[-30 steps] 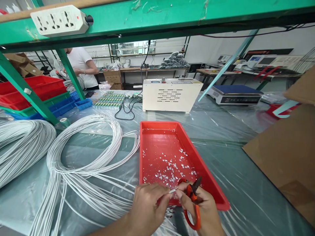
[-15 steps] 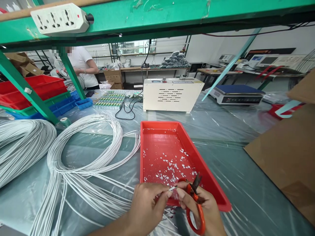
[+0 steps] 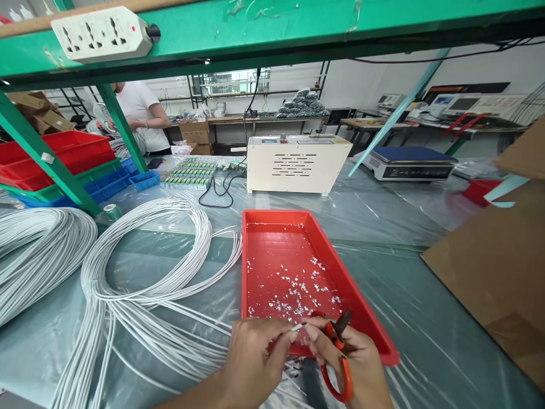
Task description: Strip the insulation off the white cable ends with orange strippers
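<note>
Between thumb and forefinger my left hand pinches a white cable, its short end pointing right. My right hand has a pair of scissors with orange handles hooked in its fingers, the dark blades pointing up and away from the cable. The thumb and forefinger of that hand meet at the cable's tip; whether they grip a small piece there is hard to see. Both hands are over the near end of a red tray, which has small shiny silvery scraps scattered on its floor.
Coils of white cable lie to the left. Behind the tray stands a cream machine, with a weighing scale farther right. A cardboard box fills the right side. A green shelf beam crosses overhead. Across the table is another person.
The scissors have tilted slightly, their blades dipping a little to the right in my right hand. My left hand keeps its pinch on the cable in nearly the same place.
</note>
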